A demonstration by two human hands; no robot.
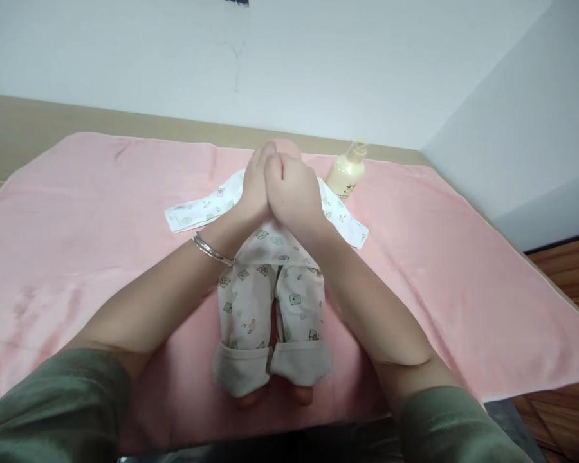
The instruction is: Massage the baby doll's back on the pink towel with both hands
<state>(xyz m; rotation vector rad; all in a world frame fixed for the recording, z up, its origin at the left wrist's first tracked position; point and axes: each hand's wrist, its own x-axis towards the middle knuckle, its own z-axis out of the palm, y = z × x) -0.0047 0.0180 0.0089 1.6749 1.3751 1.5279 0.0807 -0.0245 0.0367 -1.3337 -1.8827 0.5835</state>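
My left hand (257, 182) and my right hand (293, 188) are closed against each other, palms together, above the upper body of a baby doll. Most fingers are hidden, and I cannot see whether anything is between the palms. The doll lies on its back, its pinkish head (286, 148) partly showing behind my hands and its feet (302, 394) toward me. It wears a white printed top (273, 239), sleeves spread to both sides, and matching trousers (246, 308) with turned-up cuffs. A silver bangle (211, 251) circles my left wrist.
A pale yellow pump bottle (346, 175) stands to the right of the doll's head. The pink blanket (101, 257) under the doll covers the table, whose wooden edge (38, 119) shows at the back. A white wall (149, 64) rises behind, with another at right.
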